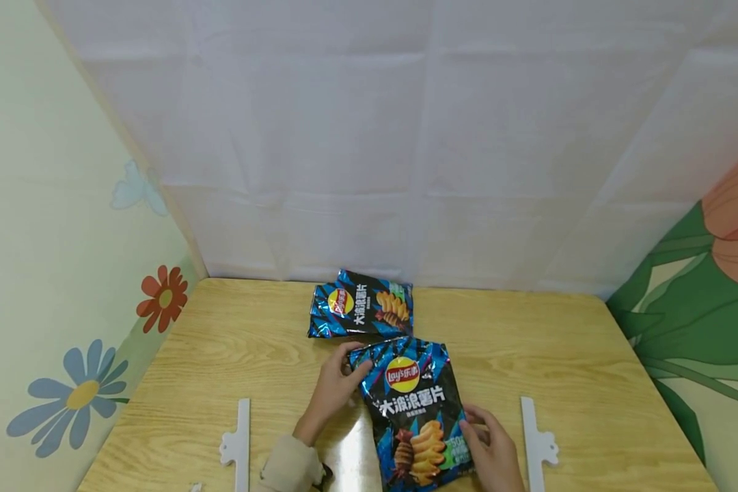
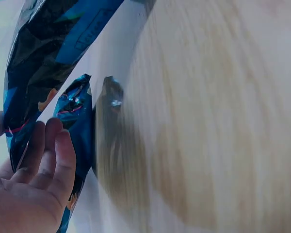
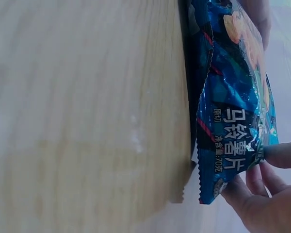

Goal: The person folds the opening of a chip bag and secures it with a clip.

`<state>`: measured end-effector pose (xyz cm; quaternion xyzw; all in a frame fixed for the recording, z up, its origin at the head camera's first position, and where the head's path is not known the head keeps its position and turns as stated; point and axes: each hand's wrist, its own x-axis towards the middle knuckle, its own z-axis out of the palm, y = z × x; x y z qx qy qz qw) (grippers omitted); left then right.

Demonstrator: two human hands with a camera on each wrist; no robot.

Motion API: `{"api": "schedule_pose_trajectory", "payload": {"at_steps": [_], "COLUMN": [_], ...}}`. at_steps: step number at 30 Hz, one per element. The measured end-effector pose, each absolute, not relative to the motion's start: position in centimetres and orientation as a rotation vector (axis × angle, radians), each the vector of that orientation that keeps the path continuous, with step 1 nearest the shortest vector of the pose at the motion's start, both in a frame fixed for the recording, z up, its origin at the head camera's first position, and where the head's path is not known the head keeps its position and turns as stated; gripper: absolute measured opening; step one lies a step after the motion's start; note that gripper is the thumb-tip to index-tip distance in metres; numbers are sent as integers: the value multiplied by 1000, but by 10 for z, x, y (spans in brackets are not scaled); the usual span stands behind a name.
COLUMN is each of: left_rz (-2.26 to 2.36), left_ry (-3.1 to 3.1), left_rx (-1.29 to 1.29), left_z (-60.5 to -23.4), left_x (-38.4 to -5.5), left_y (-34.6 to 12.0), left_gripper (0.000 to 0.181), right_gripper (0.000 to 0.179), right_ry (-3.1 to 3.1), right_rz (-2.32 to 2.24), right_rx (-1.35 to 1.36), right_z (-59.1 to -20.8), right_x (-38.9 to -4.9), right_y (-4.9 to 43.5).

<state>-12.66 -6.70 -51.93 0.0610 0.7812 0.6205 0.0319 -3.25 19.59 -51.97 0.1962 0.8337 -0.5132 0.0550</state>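
Centrally, at the bottom of the head view, a black-and-blue chip bag [image 1: 415,410] is held with its printed front toward the camera. The left hand [image 1: 332,386] pinches its upper-left corner between thumb and fingers; the right hand [image 1: 495,447] grips its lower-right edge. A second bag [image 1: 369,304] lies sideways above it, mid-frame, on the wood-grain table [image 1: 234,342]. White clips [image 1: 242,444] flank the hands at lower left and lower right.
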Motion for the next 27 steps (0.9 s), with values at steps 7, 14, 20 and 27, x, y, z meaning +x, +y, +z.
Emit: {"api": "schedule_pose_trajectory", "payload": {"at_steps": [7, 14, 20, 27], "left_rz": [1995, 2064, 2078, 2115], "left_ry": [2381, 2301, 2257, 2154], "left_rx": [156, 177, 162, 103], "left_z": [-522, -520, -519, -518], "left_x": [-122, -117, -116, -114], "left_y": [-60, -59, -59, -60], "left_gripper": [40, 43, 47, 48], "right_gripper": [38, 39, 57, 70], "right_ry": [2505, 2440, 2400, 2377], "right_rz": [-1588, -1603, -1593, -1549], "right_rx": [623, 678, 691, 677], "right_z": [-521, -524, -523, -520], "right_x": [-26, -25, -25, -26], "right_y": [193, 188, 187, 186]}}
